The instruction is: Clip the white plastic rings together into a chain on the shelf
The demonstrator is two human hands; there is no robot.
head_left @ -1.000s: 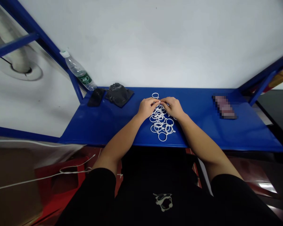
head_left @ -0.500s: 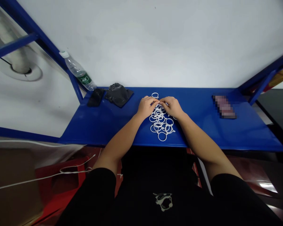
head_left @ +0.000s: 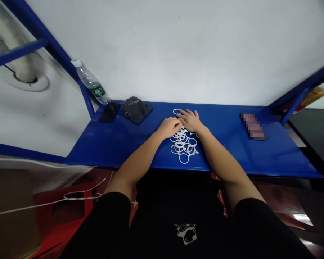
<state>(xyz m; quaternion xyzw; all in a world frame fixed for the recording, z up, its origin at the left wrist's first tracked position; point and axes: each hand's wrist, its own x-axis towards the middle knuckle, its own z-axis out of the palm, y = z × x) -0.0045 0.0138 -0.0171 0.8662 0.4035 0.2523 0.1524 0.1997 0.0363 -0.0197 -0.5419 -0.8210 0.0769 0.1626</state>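
Many thin white rings (head_left: 184, 158), several with a small knob or tab on the side, lie in a loose, overlapping pile on the blue shelf top (head_left: 221, 144). My left hand (head_left: 169, 127) is at the far left of the pile, thumb and fingers curled together on a white ring, mostly hidden by the fingers. My right hand (head_left: 190, 120) is open, fingers spread and pointing left, above the far end of the pile. Its fingertips are close to a separate white ring (head_left: 176, 111) beyond the pile. Both hands partly cover the farther rings.
At the back left, a clear bottle (head_left: 93, 84) with a green label leans in the corner. Beside it are a flat black object (head_left: 109, 112) and a dark drawstring pouch (head_left: 136, 110). A blurred-out phone-shaped object (head_left: 253, 126) lies on the right. Blue frame bars (head_left: 86, 99) border the shelf.
Both hands were pinching fingertip to fingertip over the pile. The right hand has opened and spread its fingers; the left has moved slightly nearer and stays curled.
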